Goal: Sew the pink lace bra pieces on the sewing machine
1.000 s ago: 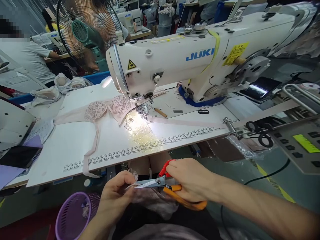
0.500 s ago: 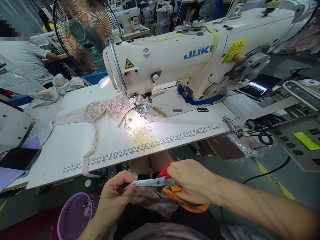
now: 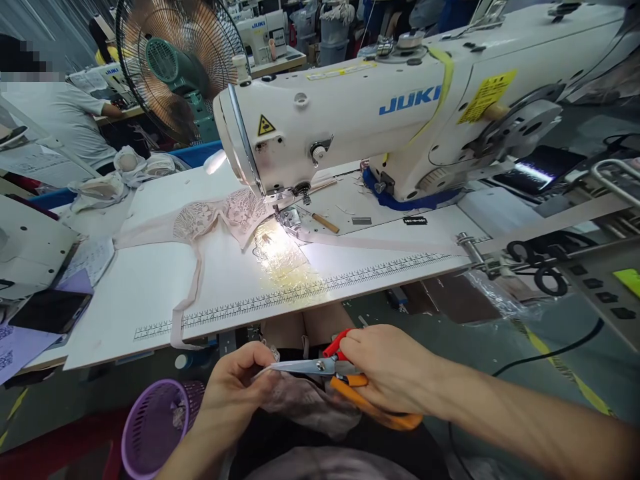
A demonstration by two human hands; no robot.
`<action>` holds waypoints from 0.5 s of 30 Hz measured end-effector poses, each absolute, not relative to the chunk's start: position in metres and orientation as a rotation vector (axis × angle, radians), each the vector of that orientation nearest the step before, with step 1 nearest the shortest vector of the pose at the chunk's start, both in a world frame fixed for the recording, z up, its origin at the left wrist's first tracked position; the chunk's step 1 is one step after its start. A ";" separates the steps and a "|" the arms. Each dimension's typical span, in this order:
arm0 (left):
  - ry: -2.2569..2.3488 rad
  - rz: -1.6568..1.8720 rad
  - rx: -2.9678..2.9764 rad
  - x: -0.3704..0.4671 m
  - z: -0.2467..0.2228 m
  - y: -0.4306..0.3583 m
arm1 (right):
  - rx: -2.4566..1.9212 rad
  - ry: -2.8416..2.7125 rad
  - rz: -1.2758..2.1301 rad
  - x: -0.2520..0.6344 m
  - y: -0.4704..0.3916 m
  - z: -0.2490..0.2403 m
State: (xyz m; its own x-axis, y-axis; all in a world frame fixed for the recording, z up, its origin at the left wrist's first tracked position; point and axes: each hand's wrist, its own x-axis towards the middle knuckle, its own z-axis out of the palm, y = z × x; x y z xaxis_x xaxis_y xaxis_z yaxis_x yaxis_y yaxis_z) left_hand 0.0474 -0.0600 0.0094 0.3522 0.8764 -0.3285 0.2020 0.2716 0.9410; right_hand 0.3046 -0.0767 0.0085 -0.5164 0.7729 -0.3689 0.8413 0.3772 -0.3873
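In my lap, below the table edge, my left hand (image 3: 243,381) pinches the edge of a pale pink fabric piece (image 3: 320,407). My right hand (image 3: 387,370) grips a pair of scissors (image 3: 307,366) with red and orange handles. The scissor blades point left, and their tips touch the fabric at my left fingertips; the blades look nearly closed. Some of the fabric hangs below the blades, and part is hidden behind my left fingers. On the table a pale pink lace bra (image 3: 200,220) lies with one end under the needle of the sewing machine (image 3: 330,127).
A printed ruler (image 3: 300,293) runs along the table's front edge. A purple basket (image 3: 155,427) stands on the floor at lower left. A phone (image 3: 50,311) lies at left. Behind the machine are a fan (image 3: 175,67) and a seated person (image 3: 75,120).
The view has shifted slightly, so the table and machine sit a little further right. My hands, the scissors and the fabric keep nearly the same position relative to each other.
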 end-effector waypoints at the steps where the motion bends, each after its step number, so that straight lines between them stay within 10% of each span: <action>1: 1.151 0.622 1.234 0.048 0.010 -0.060 | 1.472 2.494 -0.816 0.305 -0.077 0.008; 15: 1.089 0.659 1.308 0.045 0.010 -0.059 | 1.650 2.429 -1.061 0.307 -0.070 0.009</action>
